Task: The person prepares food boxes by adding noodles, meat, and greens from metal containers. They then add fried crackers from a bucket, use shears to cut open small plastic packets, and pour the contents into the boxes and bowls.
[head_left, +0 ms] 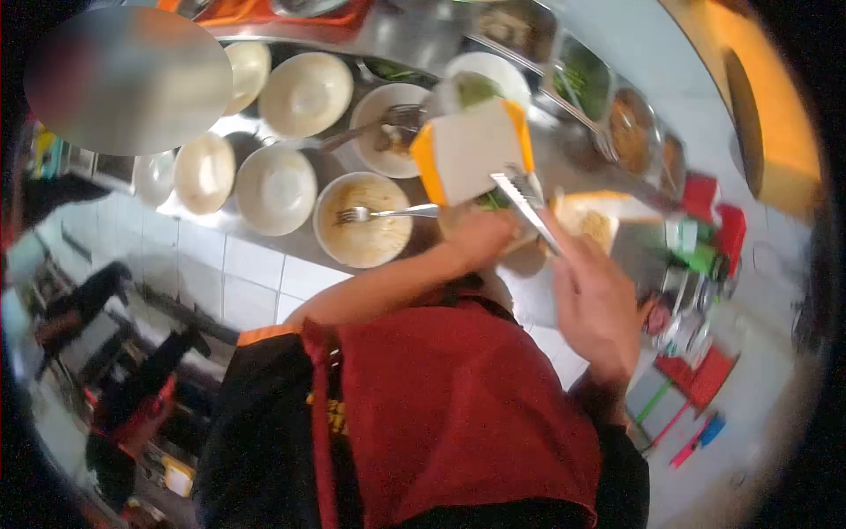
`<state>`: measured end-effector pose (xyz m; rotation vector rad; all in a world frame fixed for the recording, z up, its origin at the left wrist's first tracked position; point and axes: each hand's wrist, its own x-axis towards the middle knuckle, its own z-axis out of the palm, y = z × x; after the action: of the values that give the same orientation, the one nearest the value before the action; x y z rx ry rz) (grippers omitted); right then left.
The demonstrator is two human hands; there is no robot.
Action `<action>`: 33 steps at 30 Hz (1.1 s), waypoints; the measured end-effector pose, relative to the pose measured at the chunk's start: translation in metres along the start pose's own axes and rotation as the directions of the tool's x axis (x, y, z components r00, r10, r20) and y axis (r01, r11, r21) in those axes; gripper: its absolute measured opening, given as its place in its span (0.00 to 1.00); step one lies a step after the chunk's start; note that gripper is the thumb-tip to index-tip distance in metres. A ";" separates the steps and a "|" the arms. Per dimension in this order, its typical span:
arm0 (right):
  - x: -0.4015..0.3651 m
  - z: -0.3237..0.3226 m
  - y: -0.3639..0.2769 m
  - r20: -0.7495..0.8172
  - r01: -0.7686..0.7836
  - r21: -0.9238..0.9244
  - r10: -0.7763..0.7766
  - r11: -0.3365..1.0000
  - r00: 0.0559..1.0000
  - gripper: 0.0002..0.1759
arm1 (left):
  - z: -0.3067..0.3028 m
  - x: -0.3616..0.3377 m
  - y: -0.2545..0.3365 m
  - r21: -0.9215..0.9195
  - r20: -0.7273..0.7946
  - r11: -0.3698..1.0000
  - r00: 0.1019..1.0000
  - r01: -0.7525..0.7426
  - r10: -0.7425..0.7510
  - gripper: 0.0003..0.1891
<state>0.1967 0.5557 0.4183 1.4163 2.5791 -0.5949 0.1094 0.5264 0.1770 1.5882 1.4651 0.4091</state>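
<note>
My right hand (595, 295) is closed around a pair of metal tongs (529, 203), which point up and left toward an open takeout box (480, 150). That box has a pale inner flap and orange outer sides. Something green shows near its lower edge. At the box's near side my left hand (483, 236) is curled against it, its fingers blurred. To the right of the tongs is a second open box (617, 207) with noodle-like food in it. A used bowl (363, 220) with a fork (388, 212) across it stands left of my left hand.
Several white bowls (276, 189) line the steel counter on the left. Another bowl (388, 159) holds utensils and dark food. Metal trays of greens (582, 79) and brown food (632, 132) stand at the back right. White tiled floor (251, 264) shows below the counter.
</note>
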 end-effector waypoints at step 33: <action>-0.012 0.093 0.106 0.099 -0.332 0.001 0.331 0.943 0.939 0.21 | -0.020 -0.036 -0.024 -0.001 -0.283 0.971 0.931 -0.241 0.231 0.05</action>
<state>0.2853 0.5596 0.3080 1.7302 2.1944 -0.6172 0.0714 0.4983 0.1808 1.7369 1.4673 0.8261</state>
